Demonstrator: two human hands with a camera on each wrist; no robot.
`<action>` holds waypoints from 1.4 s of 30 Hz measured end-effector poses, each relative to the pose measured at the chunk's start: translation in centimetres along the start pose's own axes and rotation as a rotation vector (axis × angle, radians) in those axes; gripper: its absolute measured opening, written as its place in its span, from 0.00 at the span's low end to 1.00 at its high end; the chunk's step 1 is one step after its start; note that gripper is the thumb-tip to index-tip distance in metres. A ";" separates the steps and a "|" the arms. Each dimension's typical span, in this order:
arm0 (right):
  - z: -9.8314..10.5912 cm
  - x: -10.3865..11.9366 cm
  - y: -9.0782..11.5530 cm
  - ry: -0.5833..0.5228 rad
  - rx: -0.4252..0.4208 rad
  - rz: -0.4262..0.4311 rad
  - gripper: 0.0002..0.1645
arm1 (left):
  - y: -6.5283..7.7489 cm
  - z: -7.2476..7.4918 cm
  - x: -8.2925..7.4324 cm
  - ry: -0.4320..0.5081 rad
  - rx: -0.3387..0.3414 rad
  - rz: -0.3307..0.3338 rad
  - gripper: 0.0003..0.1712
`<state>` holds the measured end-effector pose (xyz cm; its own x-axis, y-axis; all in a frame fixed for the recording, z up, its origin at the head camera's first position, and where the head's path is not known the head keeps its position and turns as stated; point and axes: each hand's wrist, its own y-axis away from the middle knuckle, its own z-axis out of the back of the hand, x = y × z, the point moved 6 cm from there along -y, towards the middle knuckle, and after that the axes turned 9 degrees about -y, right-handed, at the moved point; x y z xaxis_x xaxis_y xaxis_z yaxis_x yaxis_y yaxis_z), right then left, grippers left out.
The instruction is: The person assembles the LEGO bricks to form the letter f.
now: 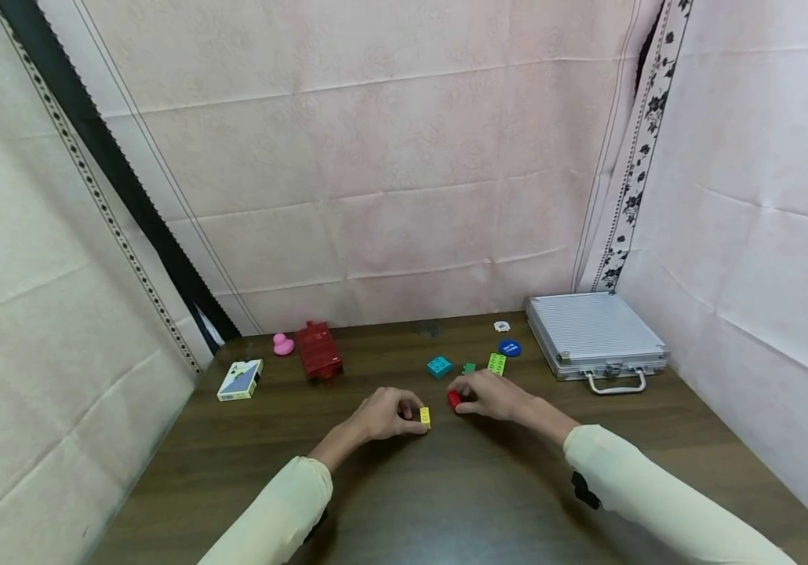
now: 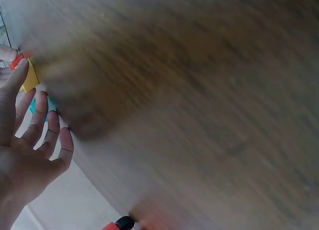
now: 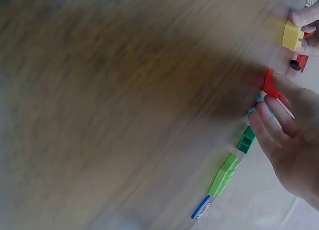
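My left hand (image 1: 388, 414) pinches a yellow toy brick (image 1: 425, 417) between thumb and fingers, low over the brown table (image 1: 404, 502). A short way to the right, my right hand (image 1: 490, 395) pinches a red brick (image 1: 453, 399); its fingers cover part of it. The two bricks stand apart with a small gap of table between them. Behind the hands lie a teal brick (image 1: 439, 366), a small dark green brick (image 1: 469, 368) and a lime green brick (image 1: 496, 363). In the right wrist view the yellow brick (image 3: 292, 36) shows its studs toward the left hand's side.
A blue round chip (image 1: 509, 348) and a white chip (image 1: 502, 326) lie behind the bricks. A silver case (image 1: 598, 337) sits at the back right. To the left are a red toy vehicle (image 1: 318, 351), a pink duck (image 1: 282, 344) and a card box (image 1: 240, 380). Cloth walls (image 1: 390, 157) enclose the table.
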<state>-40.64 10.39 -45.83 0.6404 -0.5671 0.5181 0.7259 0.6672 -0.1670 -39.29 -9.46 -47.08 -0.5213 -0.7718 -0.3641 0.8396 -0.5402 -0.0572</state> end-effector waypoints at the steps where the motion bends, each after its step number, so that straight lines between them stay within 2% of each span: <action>1: 0.0 0.1 0.0 -0.008 -0.002 0.006 0.19 | 0.0 0.0 0.0 0.008 0.000 0.002 0.18; 10: -0.1 2.2 -0.7 -0.147 -0.040 0.039 0.21 | -0.3 -0.4 0.5 0.096 0.015 0.014 0.19; 16: -1.1 3.5 -0.9 -0.176 -0.022 0.053 0.22 | -0.4 -0.9 0.6 0.098 0.034 0.029 0.19; 20: -1.7 3.9 -1.1 -0.163 -0.023 0.049 0.21 | -0.5 -0.7 0.4 0.110 0.014 0.016 0.18; 24: -2.1 3.8 -1.2 -0.128 -0.024 0.018 0.20 | -0.4 -0.6 0.2 0.112 0.011 0.007 0.16; 34: -2.6 4.3 -1.4 -0.027 -0.025 0.012 0.18 | -0.3 -0.7 0.4 0.110 0.009 0.004 0.14; 42: -2.4 4.5 -1.6 -0.037 -0.049 0.029 0.19 | -0.1 0.0 0.2 0.116 0.012 -0.011 0.13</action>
<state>-38.32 5.63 -45.28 0.6521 -0.5291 0.5430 0.7193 0.6582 -0.2223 -39.49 -9.52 -47.18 -0.5087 -0.7219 -0.4691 0.8317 -0.5529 -0.0510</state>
